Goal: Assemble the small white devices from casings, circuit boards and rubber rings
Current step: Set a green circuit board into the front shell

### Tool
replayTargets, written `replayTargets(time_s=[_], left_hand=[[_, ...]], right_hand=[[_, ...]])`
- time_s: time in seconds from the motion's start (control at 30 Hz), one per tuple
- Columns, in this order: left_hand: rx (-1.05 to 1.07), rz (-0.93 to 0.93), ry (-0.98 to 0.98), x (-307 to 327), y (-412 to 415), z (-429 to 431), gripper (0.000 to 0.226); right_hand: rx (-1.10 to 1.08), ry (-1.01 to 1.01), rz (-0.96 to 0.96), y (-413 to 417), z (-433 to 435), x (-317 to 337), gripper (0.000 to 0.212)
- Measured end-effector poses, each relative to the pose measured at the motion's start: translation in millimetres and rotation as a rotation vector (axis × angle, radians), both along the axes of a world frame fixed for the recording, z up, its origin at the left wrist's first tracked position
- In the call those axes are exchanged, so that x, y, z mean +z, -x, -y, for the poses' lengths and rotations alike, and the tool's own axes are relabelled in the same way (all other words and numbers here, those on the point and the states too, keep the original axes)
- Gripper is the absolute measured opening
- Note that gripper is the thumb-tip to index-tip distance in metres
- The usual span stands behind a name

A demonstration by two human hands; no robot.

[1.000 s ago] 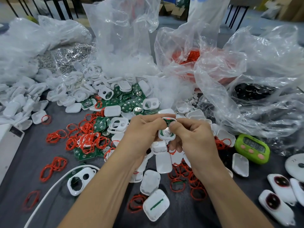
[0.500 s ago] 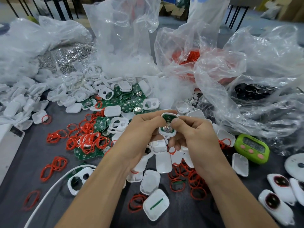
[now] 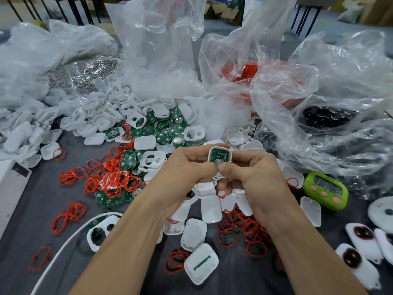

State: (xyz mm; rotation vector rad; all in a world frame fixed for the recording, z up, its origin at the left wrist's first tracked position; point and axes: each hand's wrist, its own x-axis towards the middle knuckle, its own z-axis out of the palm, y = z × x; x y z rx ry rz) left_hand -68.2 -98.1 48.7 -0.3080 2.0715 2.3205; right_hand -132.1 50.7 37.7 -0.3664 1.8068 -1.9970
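Observation:
Both hands meet above the middle of the table around one white casing (image 3: 220, 155) with a green circuit board and a silver button cell seated in it. My left hand (image 3: 187, 173) grips its left side. My right hand (image 3: 253, 173) holds its right side, thumb pressed on the cell. Green circuit boards (image 3: 165, 133) lie heaped behind the hands. Red rubber rings (image 3: 110, 179) are scattered to the left and more rubber rings (image 3: 246, 228) lie under my right wrist. White casings (image 3: 210, 207) lie below the hands.
Clear plastic bags (image 3: 319, 103) crowd the back and right. A green timer (image 3: 325, 190) sits at the right, finished white devices (image 3: 359, 260) at the lower right, a white cable (image 3: 63, 248) at the lower left, and a white box (image 3: 10, 188) at the left edge.
Both hands lifted the casing slightly up and to the right. The red ring seen at its rim earlier is no longer visible, and my right thumb now presses on the cell.

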Motion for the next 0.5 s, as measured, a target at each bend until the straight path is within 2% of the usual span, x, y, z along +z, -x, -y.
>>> replayTargets(time_s=[0.23,0.5], left_hand=[[-0.059,-0.001,-0.022,2.7,0.7,2.7,0.048],[0.013,0.005,0.018,-2.6,2.5,1.5,0.046]], right_hand=[[0.038,0.01,0.038,2.8,-1.5,1.7,0.02],[0.033,-0.022,0.01,1.9,-1.8,0.1,0.021]])
